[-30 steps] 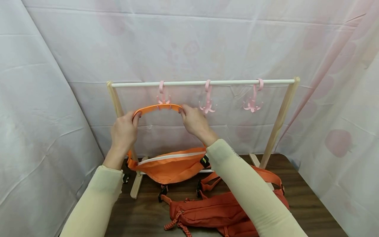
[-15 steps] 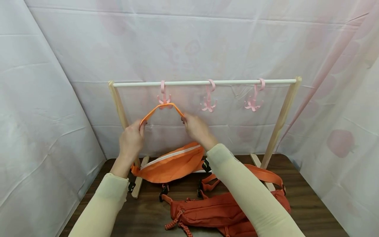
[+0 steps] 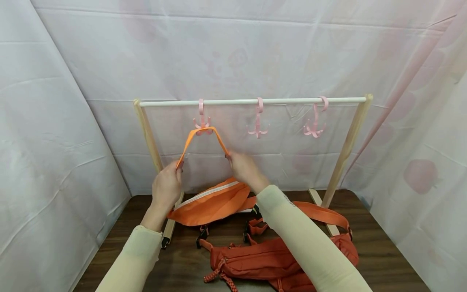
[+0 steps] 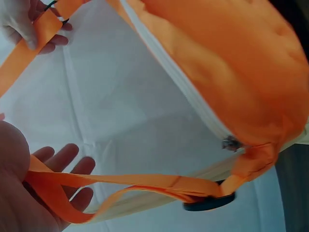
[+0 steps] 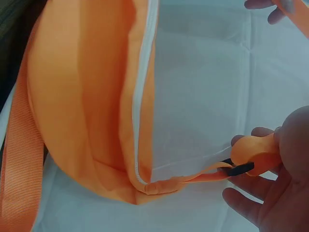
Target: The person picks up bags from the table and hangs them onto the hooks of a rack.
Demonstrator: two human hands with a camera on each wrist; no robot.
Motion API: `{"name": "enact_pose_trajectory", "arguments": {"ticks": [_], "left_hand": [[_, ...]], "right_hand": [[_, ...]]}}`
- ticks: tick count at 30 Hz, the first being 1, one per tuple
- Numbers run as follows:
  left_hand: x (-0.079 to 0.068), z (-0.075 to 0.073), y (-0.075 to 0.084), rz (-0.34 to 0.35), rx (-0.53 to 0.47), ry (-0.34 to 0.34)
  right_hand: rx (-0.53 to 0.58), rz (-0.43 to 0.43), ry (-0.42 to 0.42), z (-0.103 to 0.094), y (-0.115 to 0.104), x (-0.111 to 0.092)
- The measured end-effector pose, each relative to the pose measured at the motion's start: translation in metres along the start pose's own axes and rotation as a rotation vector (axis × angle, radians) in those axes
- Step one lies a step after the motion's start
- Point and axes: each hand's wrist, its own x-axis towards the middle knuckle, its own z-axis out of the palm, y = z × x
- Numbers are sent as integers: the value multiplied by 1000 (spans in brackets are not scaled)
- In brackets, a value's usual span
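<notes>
Below the leftmost hook (image 3: pixel 202 118), the left hand (image 3: pixel 166 185) and right hand (image 3: pixel 245 168) are gripping the strap (image 3: pixel 186 146) in their fingers. It is arching across that hook, the orange bag (image 3: pixel 215 206) slanting beneath; nearer than the hook, the red bag (image 3: pixel 257 260) is lying on the surface (image 3: pixel 116 247).

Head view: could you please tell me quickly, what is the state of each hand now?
Left hand: holding the orange strap.
Right hand: holding the same strap, at another place.
</notes>
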Motion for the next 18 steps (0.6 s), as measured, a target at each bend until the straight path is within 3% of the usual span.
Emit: {"name": "enact_pose_trajectory", "arguments": {"ticks": [8, 18], "left_hand": [[-9, 2, -1, 35, -21, 52], [-12, 4, 2, 66, -49, 96]], "right_hand": [[13, -38, 24, 7, 7, -7], [160, -3, 52, 5, 16, -18]]}}
